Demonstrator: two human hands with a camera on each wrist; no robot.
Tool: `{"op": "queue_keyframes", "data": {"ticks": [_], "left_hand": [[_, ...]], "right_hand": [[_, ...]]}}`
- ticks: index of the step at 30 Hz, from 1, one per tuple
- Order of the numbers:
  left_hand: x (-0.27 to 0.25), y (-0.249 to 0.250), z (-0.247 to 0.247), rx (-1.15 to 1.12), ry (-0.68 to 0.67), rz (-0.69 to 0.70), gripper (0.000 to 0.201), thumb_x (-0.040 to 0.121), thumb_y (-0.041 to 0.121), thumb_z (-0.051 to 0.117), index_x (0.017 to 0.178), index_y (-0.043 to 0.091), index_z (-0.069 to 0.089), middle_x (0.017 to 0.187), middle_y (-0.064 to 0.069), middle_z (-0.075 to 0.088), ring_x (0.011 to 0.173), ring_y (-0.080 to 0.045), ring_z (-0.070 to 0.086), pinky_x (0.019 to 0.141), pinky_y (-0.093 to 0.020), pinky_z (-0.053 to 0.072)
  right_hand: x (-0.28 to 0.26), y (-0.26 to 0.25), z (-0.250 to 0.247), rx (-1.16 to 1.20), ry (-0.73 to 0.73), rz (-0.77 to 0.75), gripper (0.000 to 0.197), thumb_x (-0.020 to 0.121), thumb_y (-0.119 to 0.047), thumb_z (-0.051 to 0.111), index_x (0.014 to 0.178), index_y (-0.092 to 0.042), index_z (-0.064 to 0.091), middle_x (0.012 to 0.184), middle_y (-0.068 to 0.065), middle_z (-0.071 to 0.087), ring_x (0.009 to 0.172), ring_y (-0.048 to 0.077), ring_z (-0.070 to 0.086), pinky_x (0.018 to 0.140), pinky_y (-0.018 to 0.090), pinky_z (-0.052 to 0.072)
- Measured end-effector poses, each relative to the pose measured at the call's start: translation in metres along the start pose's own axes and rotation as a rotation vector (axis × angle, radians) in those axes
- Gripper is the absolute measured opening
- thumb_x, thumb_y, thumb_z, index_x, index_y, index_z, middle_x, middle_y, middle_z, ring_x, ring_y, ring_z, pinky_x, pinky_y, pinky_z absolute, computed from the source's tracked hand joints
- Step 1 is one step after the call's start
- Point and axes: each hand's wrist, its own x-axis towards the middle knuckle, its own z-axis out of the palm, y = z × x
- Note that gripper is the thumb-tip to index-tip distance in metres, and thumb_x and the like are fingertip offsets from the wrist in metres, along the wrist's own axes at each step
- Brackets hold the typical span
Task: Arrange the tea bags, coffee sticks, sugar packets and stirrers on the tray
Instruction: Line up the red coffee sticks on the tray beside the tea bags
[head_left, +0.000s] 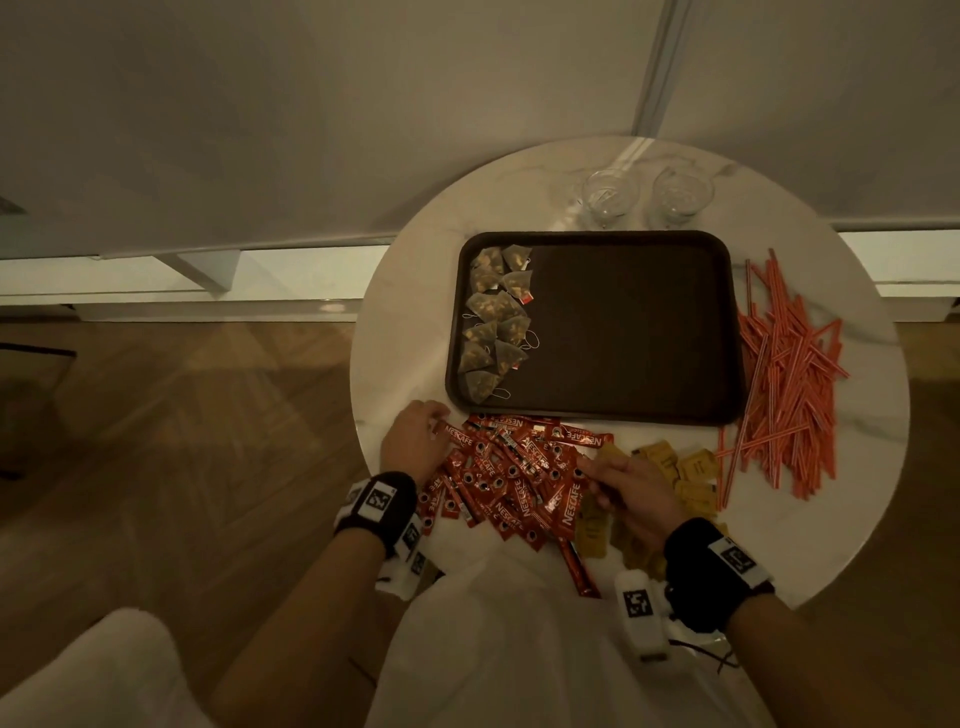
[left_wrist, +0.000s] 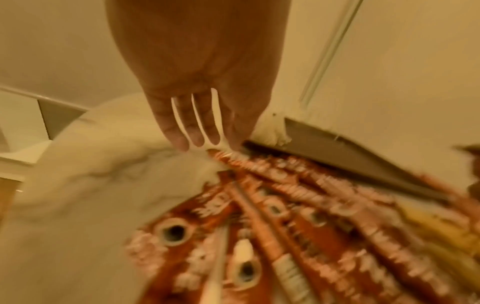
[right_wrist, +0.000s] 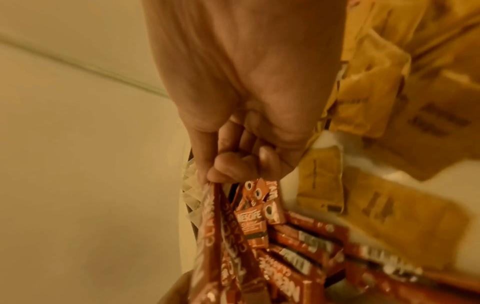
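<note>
Tray (head_left: 623, 322): tea bags (head_left: 493, 317) along its left edge, rest bare. Coffee sticks (head_left: 514, 478) heaped just below tray; left hand (head_left: 413, 441) fingers straight on them, right hand (head_left: 618, 491) pinches several. Wrist views blurred.

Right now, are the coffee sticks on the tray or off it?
Off. The coffee sticks lie heaped on the table in front of the tray, which holds only tea bags.

Dim, warm light; wrist views blurred; head view's edges bowed.

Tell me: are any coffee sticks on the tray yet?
No: the tray holds only tea bags; the coffee sticks lie on the table.
</note>
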Motion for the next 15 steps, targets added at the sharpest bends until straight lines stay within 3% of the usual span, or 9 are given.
{"op": "queue_keyframes", "data": {"ticks": [2,7,11,15], "left_hand": [[0.011,-0.009,0.003,0.141,-0.088,0.049,0.029,0.088,0.013,0.062,0.117,0.021,0.064,0.119,0.003,0.052,0.109,-0.016,0.05,0.086,-0.026,0.042],[0.027,-0.016,-0.007,0.329,-0.23,0.201,0.016,0.085,0.025,0.072,0.095,0.02,0.061,0.101,0.005,0.047,0.098,-0.017,0.049,0.078,-0.027,0.041],[0.023,-0.022,-0.033,0.278,-0.344,0.178,0.019,0.083,0.022,0.076,0.086,0.021,0.057,0.091,0.005,0.059,0.087,-0.018,0.057,0.076,-0.03,0.044],[-0.01,-0.006,-0.054,0.066,-0.321,0.165,0.02,0.085,0.022,0.075,0.098,0.03,0.062,0.088,0.012,0.062,0.078,-0.005,0.057,0.073,-0.02,0.044]], "right_hand": [[-0.001,0.0,-0.003,-0.076,-0.007,-0.018,0.023,0.087,-0.021,0.068,0.068,-0.009,0.064,0.056,-0.002,0.055,0.05,0.009,0.046,0.05,0.019,0.04],[-0.001,0.0,-0.006,-0.122,-0.017,-0.035,0.022,0.088,-0.02,0.069,0.072,-0.006,0.066,0.058,-0.001,0.059,0.049,0.008,0.049,0.046,0.016,0.041],[-0.003,-0.002,-0.003,-0.237,-0.06,-0.053,0.024,0.087,-0.024,0.071,0.069,-0.009,0.068,0.057,-0.002,0.063,0.047,0.007,0.052,0.05,0.016,0.044],[-0.004,-0.01,0.008,-0.288,-0.122,-0.066,0.027,0.078,-0.038,0.072,0.076,-0.011,0.073,0.065,0.001,0.063,0.061,0.014,0.058,0.07,0.028,0.053]]}}
